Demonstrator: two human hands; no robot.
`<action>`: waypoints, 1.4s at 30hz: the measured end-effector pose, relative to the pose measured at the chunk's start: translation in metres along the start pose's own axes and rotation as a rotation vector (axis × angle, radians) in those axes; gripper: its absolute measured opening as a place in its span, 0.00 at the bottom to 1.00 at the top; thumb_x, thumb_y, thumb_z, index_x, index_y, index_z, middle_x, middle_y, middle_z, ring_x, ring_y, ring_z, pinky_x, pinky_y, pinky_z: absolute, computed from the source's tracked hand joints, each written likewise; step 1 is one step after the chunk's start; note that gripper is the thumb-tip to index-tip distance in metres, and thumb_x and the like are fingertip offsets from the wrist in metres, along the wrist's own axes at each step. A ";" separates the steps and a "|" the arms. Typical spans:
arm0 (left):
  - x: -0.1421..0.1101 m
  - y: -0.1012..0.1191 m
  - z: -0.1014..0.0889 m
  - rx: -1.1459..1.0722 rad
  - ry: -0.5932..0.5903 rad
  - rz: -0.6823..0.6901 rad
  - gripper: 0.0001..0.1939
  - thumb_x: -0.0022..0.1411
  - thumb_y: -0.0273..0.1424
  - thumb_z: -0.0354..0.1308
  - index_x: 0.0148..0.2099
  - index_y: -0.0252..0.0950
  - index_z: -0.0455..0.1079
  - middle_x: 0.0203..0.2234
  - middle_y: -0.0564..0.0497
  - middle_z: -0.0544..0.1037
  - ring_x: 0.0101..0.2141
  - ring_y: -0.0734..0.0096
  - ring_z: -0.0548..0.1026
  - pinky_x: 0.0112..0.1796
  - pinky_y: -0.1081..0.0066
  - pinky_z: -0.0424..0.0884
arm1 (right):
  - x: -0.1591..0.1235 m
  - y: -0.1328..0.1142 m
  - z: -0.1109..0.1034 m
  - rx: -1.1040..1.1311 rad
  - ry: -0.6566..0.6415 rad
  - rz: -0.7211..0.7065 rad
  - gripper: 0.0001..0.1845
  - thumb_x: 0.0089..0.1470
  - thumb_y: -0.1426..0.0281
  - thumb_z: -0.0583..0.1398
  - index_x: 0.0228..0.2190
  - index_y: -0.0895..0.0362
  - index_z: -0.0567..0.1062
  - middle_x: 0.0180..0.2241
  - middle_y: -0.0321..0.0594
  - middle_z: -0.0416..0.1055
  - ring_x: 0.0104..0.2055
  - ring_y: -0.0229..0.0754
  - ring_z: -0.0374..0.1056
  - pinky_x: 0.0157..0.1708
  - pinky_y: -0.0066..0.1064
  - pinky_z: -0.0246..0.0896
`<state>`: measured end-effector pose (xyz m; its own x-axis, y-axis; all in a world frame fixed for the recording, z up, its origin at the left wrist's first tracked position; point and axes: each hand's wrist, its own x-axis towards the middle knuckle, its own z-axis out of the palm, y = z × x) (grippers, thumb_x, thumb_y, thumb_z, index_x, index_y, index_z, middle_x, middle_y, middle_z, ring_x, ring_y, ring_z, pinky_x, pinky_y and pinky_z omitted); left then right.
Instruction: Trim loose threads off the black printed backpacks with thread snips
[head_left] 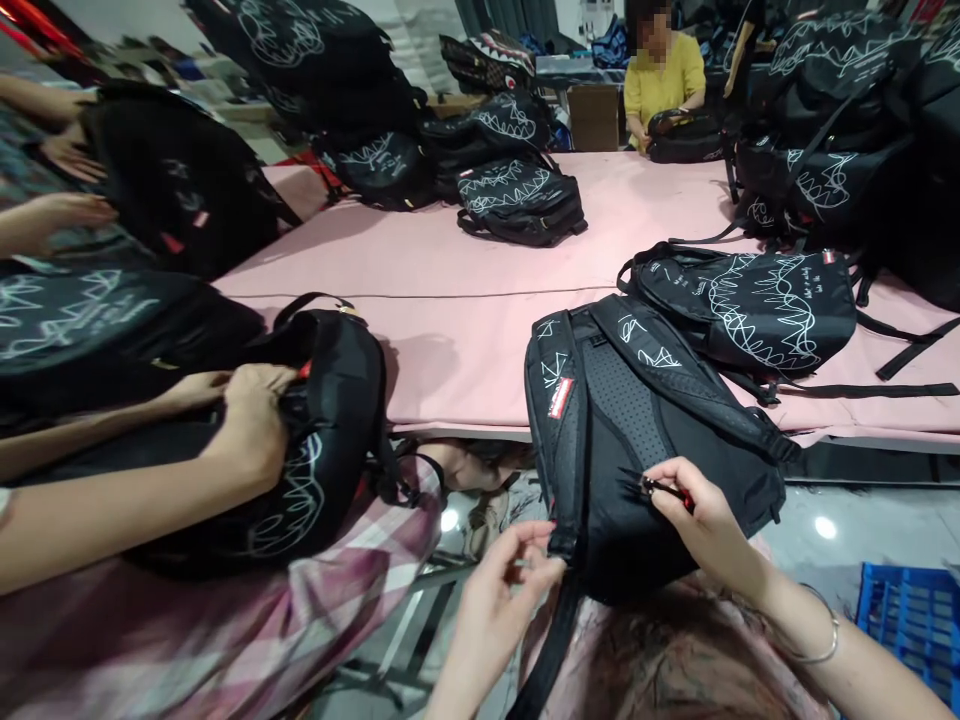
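A black backpack with white scribble print and a red-and-white label leans against the table edge, its back panel and shoulder straps facing me. My left hand pinches the lower end of the left shoulder strap, close to the dark buckle. From there a loose webbing tail hangs down. My right hand is closed around small thread snips with dark blades and a bit of red on the handle. Their tips point left, over the lower back panel.
Another printed backpack lies just beyond on the pink table. At left, a co-worker's hands work in a black backpack. More backpacks are piled farther back. A blue crate stands low at right.
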<state>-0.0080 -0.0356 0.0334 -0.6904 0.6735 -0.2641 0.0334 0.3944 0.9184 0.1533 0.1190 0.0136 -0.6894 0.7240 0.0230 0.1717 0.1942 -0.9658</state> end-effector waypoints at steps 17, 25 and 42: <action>0.008 0.000 0.018 0.054 0.008 0.293 0.14 0.50 0.34 0.59 0.42 0.38 0.69 0.35 0.48 0.71 0.36 0.67 0.70 0.39 0.69 0.67 | 0.020 -0.020 0.032 -0.186 -0.135 -0.210 0.08 0.48 0.76 0.56 0.20 0.56 0.68 0.21 0.32 0.62 0.25 0.34 0.60 0.24 0.24 0.51; 0.020 0.010 0.014 0.233 -0.103 0.550 0.07 0.53 0.31 0.56 0.34 0.39 0.75 0.29 0.49 0.72 0.32 0.68 0.71 0.32 0.71 0.68 | 0.014 -0.041 0.035 -0.670 -0.218 -0.632 0.13 0.41 0.80 0.53 0.29 0.55 0.70 0.25 0.35 0.65 0.28 0.38 0.60 0.26 0.27 0.49; 0.017 -0.004 0.029 0.142 0.327 0.582 0.08 0.57 0.30 0.50 0.26 0.37 0.64 0.25 0.52 0.68 0.29 0.70 0.68 0.32 0.72 0.65 | 0.000 -0.016 0.007 -0.571 -0.054 -0.474 0.09 0.58 0.71 0.50 0.37 0.58 0.69 0.32 0.41 0.69 0.35 0.41 0.64 0.36 0.32 0.58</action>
<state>0.0014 -0.0075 0.0161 -0.7136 0.5856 0.3844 0.5445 0.1185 0.8304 0.1452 0.1115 0.0273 -0.8115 0.4462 0.3772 0.1758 0.8021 -0.5707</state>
